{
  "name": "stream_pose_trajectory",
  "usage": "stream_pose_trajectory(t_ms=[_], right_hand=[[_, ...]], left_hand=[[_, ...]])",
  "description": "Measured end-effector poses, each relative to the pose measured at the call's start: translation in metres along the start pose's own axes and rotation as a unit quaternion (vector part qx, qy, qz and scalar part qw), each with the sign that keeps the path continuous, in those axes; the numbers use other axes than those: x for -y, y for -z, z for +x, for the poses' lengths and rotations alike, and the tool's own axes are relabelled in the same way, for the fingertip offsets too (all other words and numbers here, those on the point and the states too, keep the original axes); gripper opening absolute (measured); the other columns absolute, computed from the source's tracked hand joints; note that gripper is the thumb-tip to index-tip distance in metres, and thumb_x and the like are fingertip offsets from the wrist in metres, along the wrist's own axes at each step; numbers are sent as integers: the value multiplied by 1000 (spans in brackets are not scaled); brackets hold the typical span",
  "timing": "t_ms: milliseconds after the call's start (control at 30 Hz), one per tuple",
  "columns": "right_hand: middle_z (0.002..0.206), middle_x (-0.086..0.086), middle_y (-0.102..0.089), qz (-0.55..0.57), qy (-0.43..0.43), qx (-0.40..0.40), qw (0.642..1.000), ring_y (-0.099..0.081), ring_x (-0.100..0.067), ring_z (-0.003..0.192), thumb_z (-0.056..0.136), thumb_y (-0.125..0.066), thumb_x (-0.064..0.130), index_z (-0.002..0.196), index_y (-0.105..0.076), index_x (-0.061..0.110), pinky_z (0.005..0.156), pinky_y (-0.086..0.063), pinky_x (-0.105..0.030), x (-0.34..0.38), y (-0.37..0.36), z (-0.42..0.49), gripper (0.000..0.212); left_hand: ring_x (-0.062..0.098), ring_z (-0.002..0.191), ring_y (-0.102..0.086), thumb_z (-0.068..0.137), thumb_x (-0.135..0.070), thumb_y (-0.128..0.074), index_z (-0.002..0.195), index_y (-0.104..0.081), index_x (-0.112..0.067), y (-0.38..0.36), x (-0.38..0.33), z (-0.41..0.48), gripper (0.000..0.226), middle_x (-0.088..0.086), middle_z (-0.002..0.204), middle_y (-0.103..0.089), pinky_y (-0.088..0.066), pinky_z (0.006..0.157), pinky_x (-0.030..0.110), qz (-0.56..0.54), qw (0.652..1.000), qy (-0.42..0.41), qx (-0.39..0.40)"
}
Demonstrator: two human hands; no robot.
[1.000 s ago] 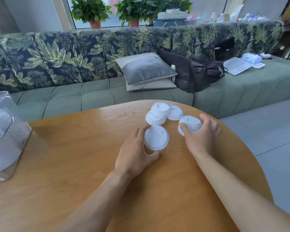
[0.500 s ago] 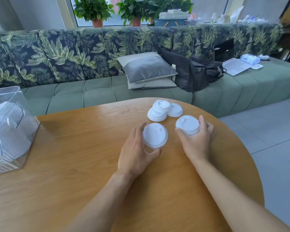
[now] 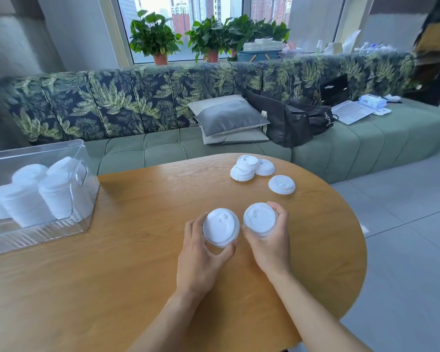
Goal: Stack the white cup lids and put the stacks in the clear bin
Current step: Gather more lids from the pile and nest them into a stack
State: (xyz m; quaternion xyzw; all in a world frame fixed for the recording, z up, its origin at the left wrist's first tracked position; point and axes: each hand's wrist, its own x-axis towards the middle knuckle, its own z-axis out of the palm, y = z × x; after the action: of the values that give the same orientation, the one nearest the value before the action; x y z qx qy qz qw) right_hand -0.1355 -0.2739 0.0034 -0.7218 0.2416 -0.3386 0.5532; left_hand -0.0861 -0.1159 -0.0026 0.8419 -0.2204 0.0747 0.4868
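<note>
Head view, Inspector: Report the large items.

Clerk: Sofa (image 3: 214,153) runs along the far side, with the round wooden table (image 3: 112,275) in front of it. Clear bin (image 3: 36,148) stands on the table's left part and holds standing stacks (image 3: 26,207) of white lids.

Inspector: Hands?

Clerk: Left hand (image 3: 201,257) has its fingers and thumb curled round the rim of the left lid (image 3: 221,227). Right hand (image 3: 272,245) grips the right lid (image 3: 259,219) likewise, thumb on the near side, fingers on the far side. Both lids face top-up, just beside each other, near the table's middle. Whether they rest on the wood cannot be told.

Inspector: Loose stock?

Clerk: Pile (image 3: 247,167) of lids lies near the far edge. Single lid (image 3: 281,184) lies flat near it, well apart from both hands.
</note>
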Motion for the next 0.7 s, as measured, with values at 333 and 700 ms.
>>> stream_pose_trajectory(t_ms=[333, 700], right_hand=[[121, 24, -57, 53, -91, 79, 991, -58, 14, 105, 71, -90, 20, 135, -43, 43, 78, -46, -9, 11, -1, -49, 82], [116, 14, -69, 146, -193, 32, 970, -63, 0, 108, 94, -71, 22, 128, -64, 33, 88, -49, -24, 21, -1, -49, 37]], left_hand=[[1, 111, -59, 69, -76, -73, 145, -39, -42, 33, -3, -51, 90, -33, 131, -41, -50, 83, 17, -42, 997, 51, -37], [3, 110, -60, 69, -77, -72, 145, -39, -42, 39, -7, -62, 90, -36, 131, -39, -53, 85, 20, -32, 997, 47, -42]])
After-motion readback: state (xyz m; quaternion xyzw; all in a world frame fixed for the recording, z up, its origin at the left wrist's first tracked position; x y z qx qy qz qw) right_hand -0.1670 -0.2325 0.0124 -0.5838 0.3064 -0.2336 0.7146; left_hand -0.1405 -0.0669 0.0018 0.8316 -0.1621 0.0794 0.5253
